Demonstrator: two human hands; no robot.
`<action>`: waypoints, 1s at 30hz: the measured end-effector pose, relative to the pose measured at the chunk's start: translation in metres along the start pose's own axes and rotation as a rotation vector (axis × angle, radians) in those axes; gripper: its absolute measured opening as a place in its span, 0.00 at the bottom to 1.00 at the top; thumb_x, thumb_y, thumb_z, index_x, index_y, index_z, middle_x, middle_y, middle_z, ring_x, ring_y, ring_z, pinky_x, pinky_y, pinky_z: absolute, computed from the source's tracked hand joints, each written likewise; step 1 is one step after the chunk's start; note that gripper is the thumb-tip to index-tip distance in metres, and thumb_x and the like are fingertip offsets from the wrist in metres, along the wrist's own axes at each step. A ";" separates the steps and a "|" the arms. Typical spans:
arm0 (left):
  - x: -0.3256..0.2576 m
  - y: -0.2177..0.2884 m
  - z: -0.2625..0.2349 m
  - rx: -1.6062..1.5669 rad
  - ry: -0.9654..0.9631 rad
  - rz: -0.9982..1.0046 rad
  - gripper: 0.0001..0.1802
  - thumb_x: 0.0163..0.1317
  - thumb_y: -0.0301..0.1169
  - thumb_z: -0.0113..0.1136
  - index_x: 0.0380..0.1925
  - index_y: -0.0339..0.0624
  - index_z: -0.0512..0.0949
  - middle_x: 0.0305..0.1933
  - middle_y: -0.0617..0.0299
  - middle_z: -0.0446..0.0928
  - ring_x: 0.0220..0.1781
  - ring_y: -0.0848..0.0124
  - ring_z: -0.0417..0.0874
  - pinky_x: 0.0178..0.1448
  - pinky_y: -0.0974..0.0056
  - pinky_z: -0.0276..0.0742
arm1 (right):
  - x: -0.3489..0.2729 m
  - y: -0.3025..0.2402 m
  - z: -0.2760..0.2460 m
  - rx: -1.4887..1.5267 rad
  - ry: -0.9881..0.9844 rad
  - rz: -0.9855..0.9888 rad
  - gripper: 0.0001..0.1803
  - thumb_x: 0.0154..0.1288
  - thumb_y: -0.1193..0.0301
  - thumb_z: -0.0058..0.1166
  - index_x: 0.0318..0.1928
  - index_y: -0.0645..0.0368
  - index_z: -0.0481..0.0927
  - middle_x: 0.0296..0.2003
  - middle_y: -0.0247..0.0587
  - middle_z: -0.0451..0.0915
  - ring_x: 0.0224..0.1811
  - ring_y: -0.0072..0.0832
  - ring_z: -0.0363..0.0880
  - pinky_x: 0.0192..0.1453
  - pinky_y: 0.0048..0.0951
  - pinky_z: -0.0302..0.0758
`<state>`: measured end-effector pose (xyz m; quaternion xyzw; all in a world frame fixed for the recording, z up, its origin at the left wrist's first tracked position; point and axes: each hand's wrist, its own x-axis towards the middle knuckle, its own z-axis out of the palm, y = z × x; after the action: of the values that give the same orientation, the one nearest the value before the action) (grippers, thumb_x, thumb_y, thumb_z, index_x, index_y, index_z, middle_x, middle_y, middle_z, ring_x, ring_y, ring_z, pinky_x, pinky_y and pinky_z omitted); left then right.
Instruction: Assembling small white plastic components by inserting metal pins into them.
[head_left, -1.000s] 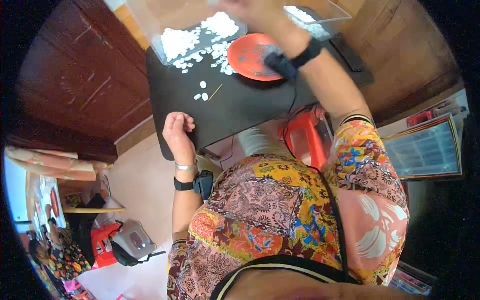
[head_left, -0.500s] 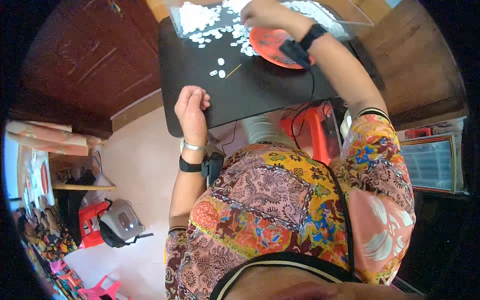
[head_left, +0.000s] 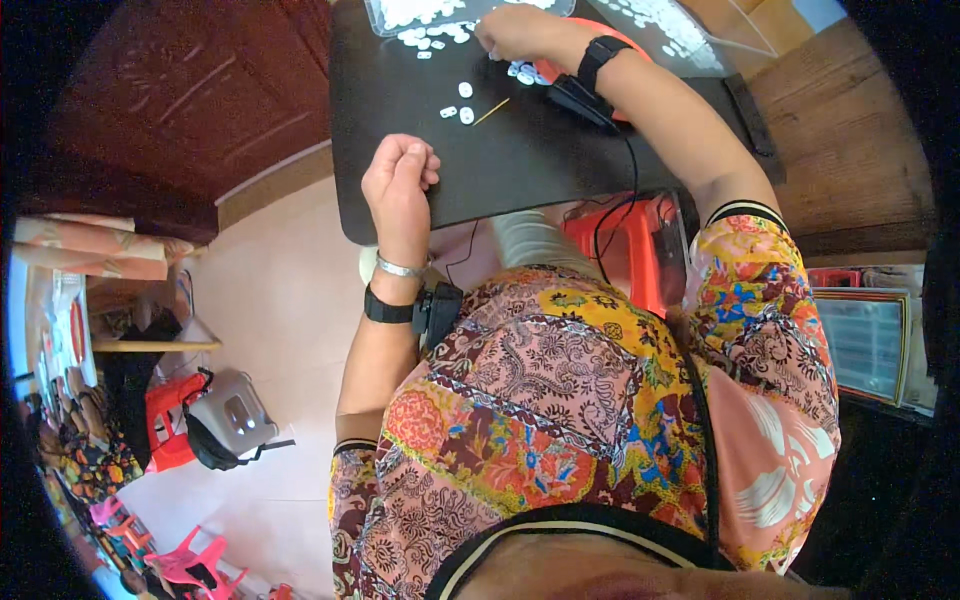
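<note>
Small white pieces (head_left: 463, 90) lie scattered on the black surface (head_left: 520, 160), more by the red plate (head_left: 545, 72). Right hand (head_left: 512, 30) reaches into them, fingers curled; cannot tell if it holds one. Left hand (head_left: 398, 185) rests in a loose fist, holding nothing visible. Pieces look light, hard, slippery: pinch at edges with fingertips.

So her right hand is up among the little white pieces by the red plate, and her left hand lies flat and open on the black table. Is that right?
Not quite. In the head view the left hand is curled into a loose fist at the edge of the black table, not flat and open. The rest holds: the right hand is among the little white pieces by the red plate.
</note>
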<state>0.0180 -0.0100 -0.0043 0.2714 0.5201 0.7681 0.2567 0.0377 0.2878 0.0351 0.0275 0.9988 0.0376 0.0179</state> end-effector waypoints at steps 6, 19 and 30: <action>0.003 -0.001 0.002 0.035 -0.017 -0.011 0.09 0.65 0.27 0.47 0.27 0.38 0.74 0.25 0.67 0.73 0.25 0.82 0.68 0.31 0.76 0.65 | -0.002 -0.003 0.001 0.013 0.010 0.145 0.09 0.44 0.68 0.59 0.24 0.60 0.80 0.24 0.50 0.79 0.28 0.45 0.77 0.31 0.37 0.74; 0.005 0.009 0.009 0.006 0.017 -0.051 0.06 0.65 0.28 0.50 0.32 0.40 0.73 0.25 0.67 0.74 0.25 0.82 0.70 0.30 0.76 0.65 | -0.045 -0.129 -0.052 0.711 0.299 -0.314 0.09 0.55 0.69 0.57 0.30 0.64 0.78 0.28 0.48 0.77 0.32 0.40 0.77 0.36 0.33 0.72; 0.003 -0.001 0.005 -0.077 0.039 -0.080 0.06 0.65 0.28 0.50 0.32 0.39 0.73 0.24 0.65 0.74 0.23 0.81 0.70 0.29 0.76 0.65 | -0.062 -0.133 -0.038 0.788 0.477 -0.341 0.06 0.54 0.75 0.58 0.31 0.65 0.78 0.26 0.44 0.77 0.29 0.33 0.78 0.33 0.28 0.73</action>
<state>0.0198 -0.0044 -0.0027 0.2251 0.5054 0.7819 0.2872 0.0906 0.1488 0.0645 -0.1412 0.9036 -0.3413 -0.2171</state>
